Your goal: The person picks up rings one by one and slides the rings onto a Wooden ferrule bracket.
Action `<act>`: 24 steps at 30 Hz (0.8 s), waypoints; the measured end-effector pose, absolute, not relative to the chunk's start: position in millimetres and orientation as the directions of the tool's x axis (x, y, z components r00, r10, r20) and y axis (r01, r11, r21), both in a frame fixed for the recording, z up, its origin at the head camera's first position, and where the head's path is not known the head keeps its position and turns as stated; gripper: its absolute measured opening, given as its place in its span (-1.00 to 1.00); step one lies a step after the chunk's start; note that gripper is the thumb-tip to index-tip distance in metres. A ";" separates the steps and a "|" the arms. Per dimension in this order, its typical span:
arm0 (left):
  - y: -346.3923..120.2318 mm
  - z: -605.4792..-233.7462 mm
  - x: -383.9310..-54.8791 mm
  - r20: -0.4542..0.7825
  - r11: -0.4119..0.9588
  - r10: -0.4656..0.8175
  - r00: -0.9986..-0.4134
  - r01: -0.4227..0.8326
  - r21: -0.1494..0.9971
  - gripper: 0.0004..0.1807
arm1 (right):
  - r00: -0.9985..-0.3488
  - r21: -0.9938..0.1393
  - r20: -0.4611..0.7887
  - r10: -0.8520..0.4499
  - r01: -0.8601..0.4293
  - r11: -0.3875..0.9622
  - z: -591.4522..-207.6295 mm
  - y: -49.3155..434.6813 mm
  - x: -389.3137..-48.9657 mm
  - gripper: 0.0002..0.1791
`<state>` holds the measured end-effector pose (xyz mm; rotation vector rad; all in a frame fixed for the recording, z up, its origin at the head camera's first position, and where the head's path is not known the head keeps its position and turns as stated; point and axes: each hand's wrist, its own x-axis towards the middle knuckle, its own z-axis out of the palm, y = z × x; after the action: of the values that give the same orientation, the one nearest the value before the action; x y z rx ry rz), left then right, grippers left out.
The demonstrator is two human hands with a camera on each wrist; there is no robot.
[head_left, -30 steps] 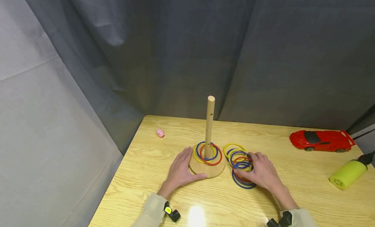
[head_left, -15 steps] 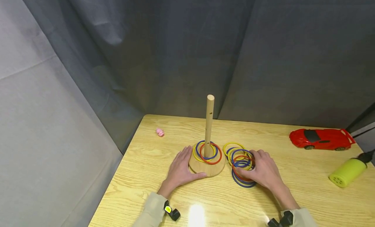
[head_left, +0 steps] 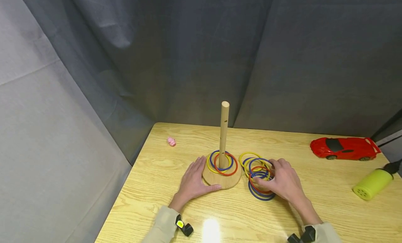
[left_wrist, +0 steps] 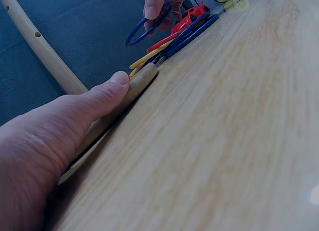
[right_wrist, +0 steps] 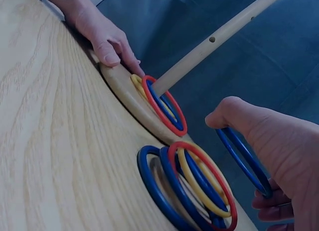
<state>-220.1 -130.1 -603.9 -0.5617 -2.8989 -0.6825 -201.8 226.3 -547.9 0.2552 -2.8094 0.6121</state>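
A wooden post [head_left: 224, 135] rises from a round wooden base [head_left: 224, 182]. Yellow, blue and red rings lie round its foot, the red ring [head_left: 237, 163] uppermost. My left hand [head_left: 193, 179] rests against the base's near left side, its fingers straight along the rim and the thumb [left_wrist: 107, 94] across the front edge. Between thumb and fingers, my right hand [head_left: 285, 180] pinches a blue ring [right_wrist: 264, 189], tilted and raised over a loose pile. Several blue, yellow and red rings overlap there, among them a red ring [right_wrist: 215, 167], just right of the base.
A small pink pig figure [head_left: 171, 142] stands at the back left of the table [head_left: 245, 218]. Far to the right are a red toy car [head_left: 343, 150] and a yellow-green pump-like cylinder [head_left: 373, 184] with a black end. Dark curtain [head_left: 194, 61] hangs behind the table.
My right hand has lifted the blue ring's far edge up off the pile, shifting slightly right and away. My left hand has stayed on the base.
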 end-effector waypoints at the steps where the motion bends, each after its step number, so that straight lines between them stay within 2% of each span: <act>1: -129.9 -603.8 -220.4 0.194 0.830 0.329 -0.924 0.381 0.407 0.50 | -0.950 -0.385 0.291 -0.116 -0.228 0.894 -546.2 226.1 -202.0 0.12; 9: -129.9 -600.8 -219.6 0.216 0.821 0.336 -0.917 0.398 0.410 0.48 | -0.949 -0.420 0.298 -0.103 -0.228 0.879 -529.9 220.9 -199.5 0.09; 24: -129.8 -603.5 -220.8 0.218 0.821 0.332 -0.918 0.395 0.413 0.49 | -0.914 -0.460 0.397 -0.088 -0.281 0.842 -476.4 210.7 -209.6 -0.05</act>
<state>-220.8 -129.8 -603.5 -0.5750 -2.8660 -0.6945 -209.6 210.7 -476.4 0.2758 -2.6574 0.7428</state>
